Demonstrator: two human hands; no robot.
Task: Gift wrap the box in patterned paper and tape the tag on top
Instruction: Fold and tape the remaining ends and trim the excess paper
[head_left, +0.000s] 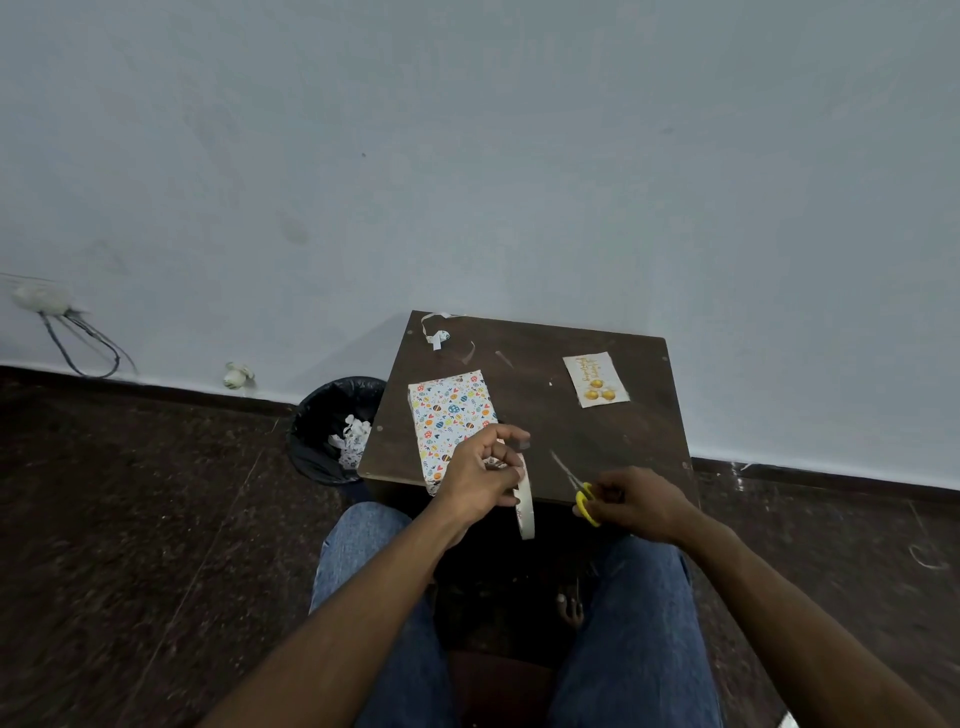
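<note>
The box (451, 415), wrapped in white paper with coloured egg prints, lies on the left side of the small dark table (535, 431). My left hand (485, 470) is over the box's near end and grips a roll of clear tape (524, 501), pinching a short pulled-out strip between thumb and forefinger. My right hand (636, 501) holds yellow-handled scissors (582, 491) at the table's front edge, blades pointing up-left toward the tape. The gift tag (596, 379), cream with yellow ornaments, lies flat at the back right of the table.
Paper scraps and tape strips (439, 335) lie at the table's back left. A black bin (332, 431) with paper offcuts stands on the floor left of the table. A wall rises close behind; my knees sit under the front edge.
</note>
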